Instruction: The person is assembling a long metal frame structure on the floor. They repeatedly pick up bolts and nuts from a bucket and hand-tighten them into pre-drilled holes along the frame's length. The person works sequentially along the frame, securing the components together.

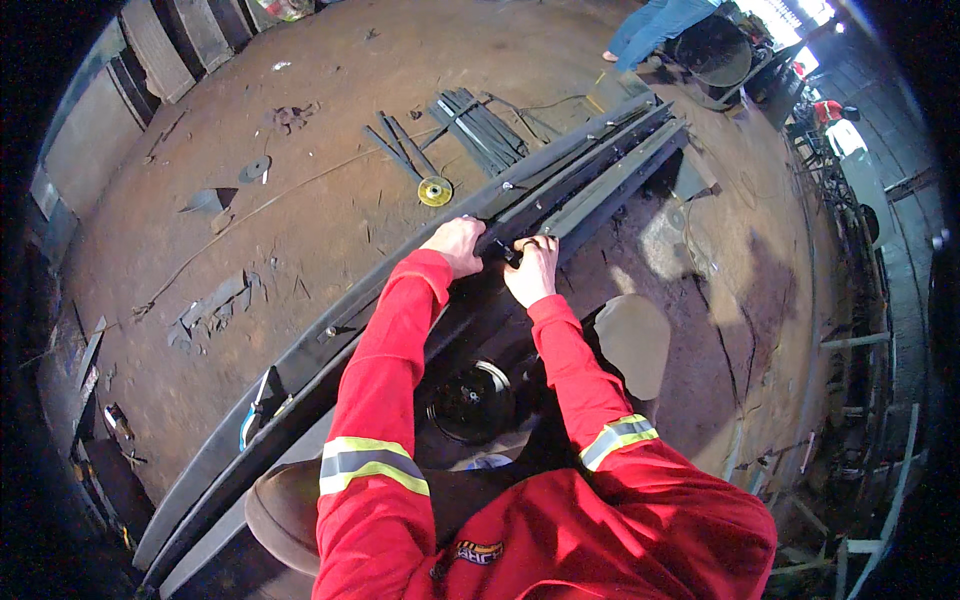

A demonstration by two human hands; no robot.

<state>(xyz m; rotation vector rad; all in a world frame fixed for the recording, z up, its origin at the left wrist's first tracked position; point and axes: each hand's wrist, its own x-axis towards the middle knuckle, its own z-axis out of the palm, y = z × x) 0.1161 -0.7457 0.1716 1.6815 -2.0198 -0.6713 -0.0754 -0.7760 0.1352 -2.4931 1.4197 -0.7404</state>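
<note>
Long dark metal beams run side by side from the lower left to the upper right in front of me. My left hand is closed at the beams, its fingertips mostly hidden; I cannot make out what it grips. Just to its right, my right hand has its fingers curled round a small black piece, whose kind I cannot tell. Both hands are close together over the beams. Beyond them, a yellow disc lies on the floor beside several dark flat bars.
A blue-and-white tool rests on the beams at lower left. Below my arms is a round dark object. Metal scraps and a thin cord lie on the brown floor. A person's jeans-clad leg and a black barrel are far right.
</note>
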